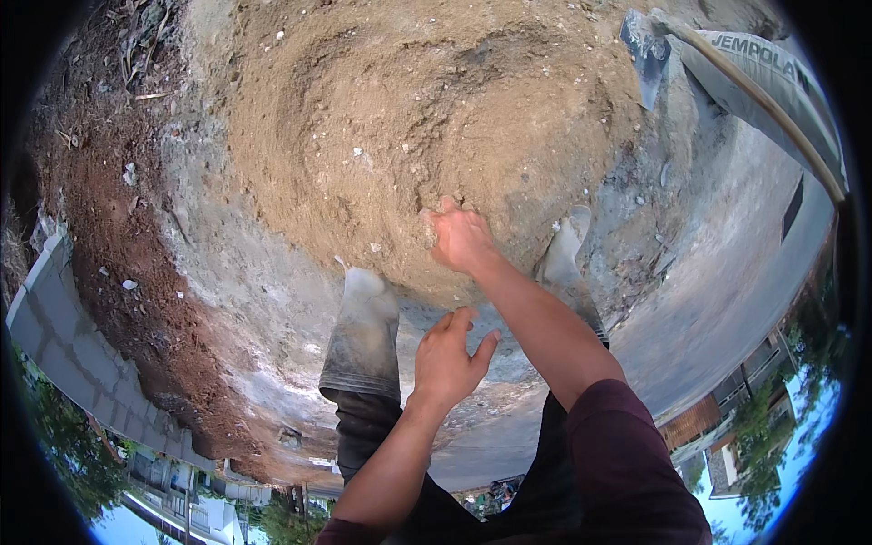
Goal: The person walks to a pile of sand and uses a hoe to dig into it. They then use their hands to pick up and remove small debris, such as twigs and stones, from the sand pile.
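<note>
A broad heap of damp brown sand (381,150) spreads on the ground before me, with curved ridges and small white stones in it. My right hand (460,235) reaches down to its near part. The fingertips touch the sand and are partly hidden, so whether any is grasped I cannot tell. Closer to my body, my left hand (446,361) hovers between my legs with fingers apart, holding nothing.
My boots (364,327) flank the heap's near edge. At the upper right, a hoe blade (646,58) with a wooden handle (763,102) lies against a printed sack (756,75). Reddish soil (122,306) and a block wall (82,368) are at left; concrete ground (715,286) extends right.
</note>
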Action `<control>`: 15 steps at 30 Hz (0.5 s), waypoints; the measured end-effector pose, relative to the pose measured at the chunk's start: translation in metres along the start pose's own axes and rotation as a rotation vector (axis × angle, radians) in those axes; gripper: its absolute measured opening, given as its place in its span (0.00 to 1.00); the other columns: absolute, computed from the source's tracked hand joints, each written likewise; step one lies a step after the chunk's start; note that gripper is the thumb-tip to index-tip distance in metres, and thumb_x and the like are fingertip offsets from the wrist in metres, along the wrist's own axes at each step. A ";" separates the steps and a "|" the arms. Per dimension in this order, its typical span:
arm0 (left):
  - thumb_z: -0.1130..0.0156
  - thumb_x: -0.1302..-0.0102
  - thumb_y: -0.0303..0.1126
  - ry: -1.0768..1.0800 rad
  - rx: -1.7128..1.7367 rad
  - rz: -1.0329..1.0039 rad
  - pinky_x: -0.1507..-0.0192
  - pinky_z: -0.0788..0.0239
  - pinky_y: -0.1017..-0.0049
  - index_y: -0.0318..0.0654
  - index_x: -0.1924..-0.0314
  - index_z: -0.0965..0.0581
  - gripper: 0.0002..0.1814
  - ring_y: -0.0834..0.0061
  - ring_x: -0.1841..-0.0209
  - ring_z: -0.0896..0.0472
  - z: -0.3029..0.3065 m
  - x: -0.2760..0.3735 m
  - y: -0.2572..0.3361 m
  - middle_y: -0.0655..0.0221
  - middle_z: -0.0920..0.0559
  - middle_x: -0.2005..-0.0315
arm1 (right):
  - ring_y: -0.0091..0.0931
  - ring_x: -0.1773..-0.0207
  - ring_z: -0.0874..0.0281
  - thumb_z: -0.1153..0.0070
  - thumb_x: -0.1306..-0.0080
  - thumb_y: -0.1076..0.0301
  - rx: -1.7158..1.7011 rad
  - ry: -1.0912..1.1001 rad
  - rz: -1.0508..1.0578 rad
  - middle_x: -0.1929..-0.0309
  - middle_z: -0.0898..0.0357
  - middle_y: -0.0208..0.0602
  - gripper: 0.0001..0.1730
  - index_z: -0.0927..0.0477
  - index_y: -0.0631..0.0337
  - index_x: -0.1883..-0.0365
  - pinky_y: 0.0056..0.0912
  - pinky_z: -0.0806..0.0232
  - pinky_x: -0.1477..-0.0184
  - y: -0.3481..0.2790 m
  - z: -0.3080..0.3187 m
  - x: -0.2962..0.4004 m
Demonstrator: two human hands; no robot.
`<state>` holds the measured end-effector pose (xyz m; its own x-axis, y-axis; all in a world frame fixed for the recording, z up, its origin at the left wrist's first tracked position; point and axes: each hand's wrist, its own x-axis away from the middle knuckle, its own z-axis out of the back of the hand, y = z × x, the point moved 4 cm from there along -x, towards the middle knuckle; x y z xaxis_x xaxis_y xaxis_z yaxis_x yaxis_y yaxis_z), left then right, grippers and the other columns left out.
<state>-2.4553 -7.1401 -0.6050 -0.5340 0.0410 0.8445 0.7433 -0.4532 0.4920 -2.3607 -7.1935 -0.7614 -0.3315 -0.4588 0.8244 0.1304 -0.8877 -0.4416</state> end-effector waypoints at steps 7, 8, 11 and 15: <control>0.30 0.31 0.45 0.040 -0.014 0.009 0.53 0.24 0.59 0.36 0.46 0.23 0.23 0.54 0.55 0.15 -0.008 0.000 0.002 0.53 0.16 0.56 | 0.45 0.49 0.15 0.36 0.48 0.69 0.104 0.292 0.108 0.51 0.14 0.53 0.39 0.22 0.49 0.33 0.47 0.23 0.44 0.076 0.089 0.025; 0.30 0.31 0.45 0.023 -0.016 -0.009 0.53 0.24 0.59 0.36 0.46 0.23 0.23 0.54 0.55 0.15 -0.010 0.000 0.005 0.53 0.16 0.56 | 0.46 0.47 0.16 0.36 0.46 0.66 0.147 0.463 0.093 0.49 0.15 0.52 0.38 0.22 0.51 0.33 0.48 0.23 0.43 0.111 0.112 0.016; 0.30 0.30 0.44 0.033 -0.008 -0.059 0.53 0.24 0.59 0.36 0.45 0.23 0.22 0.54 0.55 0.15 -0.012 -0.001 0.008 0.54 0.15 0.56 | 0.51 0.31 0.24 0.33 0.39 0.38 0.322 0.605 -0.188 0.35 0.22 0.60 0.45 0.26 0.48 0.27 0.51 0.30 0.31 0.162 0.179 -0.013; 0.29 0.31 0.44 -0.005 -0.037 -0.038 0.53 0.23 0.59 0.36 0.45 0.22 0.23 0.54 0.55 0.14 -0.007 -0.004 0.012 0.54 0.15 0.56 | 0.49 0.26 0.29 0.31 0.47 0.25 0.117 0.461 -0.441 0.28 0.29 0.61 0.60 0.30 0.53 0.23 0.49 0.33 0.27 0.170 0.153 -0.043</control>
<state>-2.4474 -7.1515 -0.6040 -0.5590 0.0634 0.8268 0.7071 -0.4843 0.5152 -2.1814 -7.3301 -0.8180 -0.7411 -0.0091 0.6713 -0.0178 -0.9993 -0.0331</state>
